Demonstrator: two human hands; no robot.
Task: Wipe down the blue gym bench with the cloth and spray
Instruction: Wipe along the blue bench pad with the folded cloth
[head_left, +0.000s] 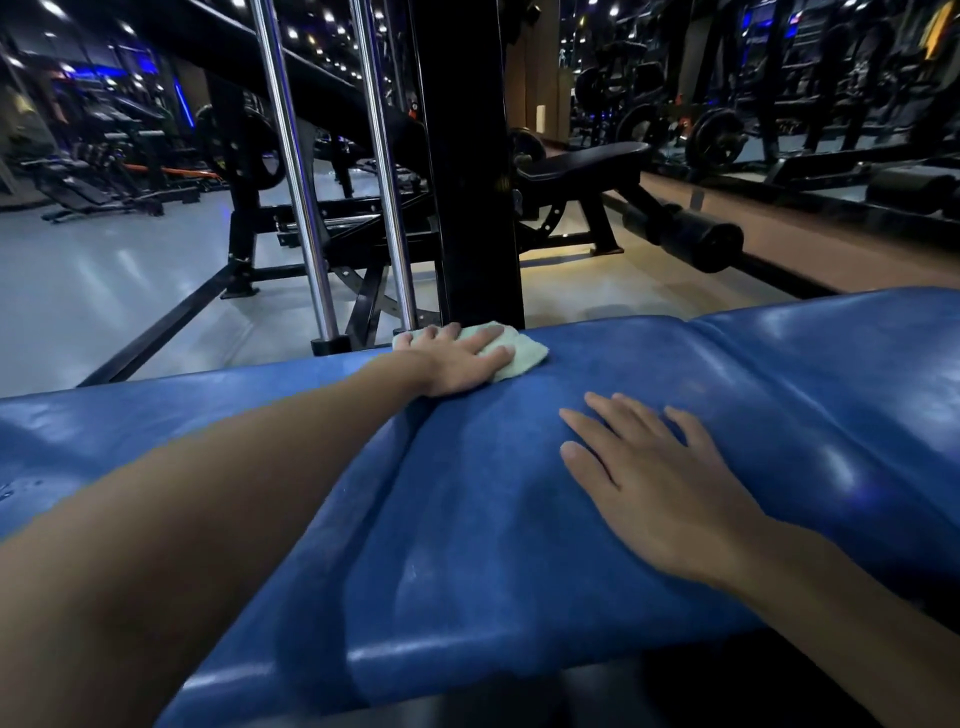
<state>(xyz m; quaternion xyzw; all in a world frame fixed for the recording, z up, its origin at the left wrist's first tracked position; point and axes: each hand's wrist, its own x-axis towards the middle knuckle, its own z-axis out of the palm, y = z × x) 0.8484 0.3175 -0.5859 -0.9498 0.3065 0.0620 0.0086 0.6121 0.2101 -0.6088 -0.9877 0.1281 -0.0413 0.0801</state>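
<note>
My two hands on a blue gym bench (467, 519).

My right hand (660, 483) lies flat and empty, fingers spread, on the near padding; farther off, my left hand (457, 358) presses open-palmed on a pale green cloth (519, 353) at the far edge.

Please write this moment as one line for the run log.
left hand: flat on cloth, far edge of blue bench | right hand: open, resting on pad | spray: not visible

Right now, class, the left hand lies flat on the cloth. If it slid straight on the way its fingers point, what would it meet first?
The left hand presses the cloth at the bench's far edge, fingers pointing right along it. It would likely meet only more blue padding; the black upright post stands just beyond, though depth is unclear.
</note>
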